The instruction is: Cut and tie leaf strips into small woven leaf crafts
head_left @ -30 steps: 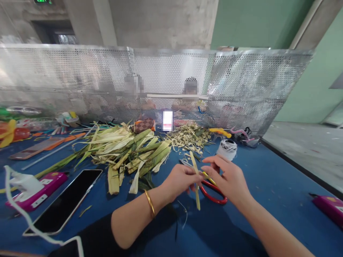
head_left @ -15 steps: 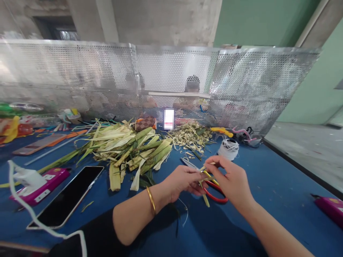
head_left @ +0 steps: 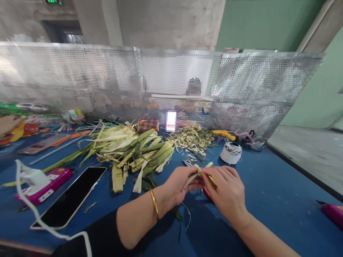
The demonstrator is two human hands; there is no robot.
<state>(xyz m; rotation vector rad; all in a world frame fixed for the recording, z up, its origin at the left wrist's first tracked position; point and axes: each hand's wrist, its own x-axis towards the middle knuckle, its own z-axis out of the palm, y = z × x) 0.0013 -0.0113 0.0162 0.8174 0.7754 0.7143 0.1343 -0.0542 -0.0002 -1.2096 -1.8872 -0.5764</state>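
My left hand [head_left: 180, 184], with a gold bangle at the wrist, is closed in a pinch on a pale corn husk strip [head_left: 198, 170]. Close against it, my right hand [head_left: 226, 185] has its fingers closed on the same strip, the back of the hand facing up. A thin thread [head_left: 189, 216] trails below my left hand onto the table. Behind and under my hands lie red-handled scissors [head_left: 207, 193], mostly hidden, with a yellow piece showing by the right fingers. A pile of corn husks [head_left: 125, 142] lies to the left, beyond my left hand.
Husk scraps [head_left: 193, 139] and a white string spool [head_left: 230, 153] lie beyond my hands. At left are a black-screened phone [head_left: 71, 196], a purple power strip [head_left: 50, 185] and a white cable [head_left: 29, 210]. Another person's hand [head_left: 9, 125] shows far left. A perforated metal screen [head_left: 174, 67] stands behind.
My right hand has turned over and come down against my left, covering most of the scissors' red handles. The strip's free end no longer hangs below. Another person's hand has appeared at far left.
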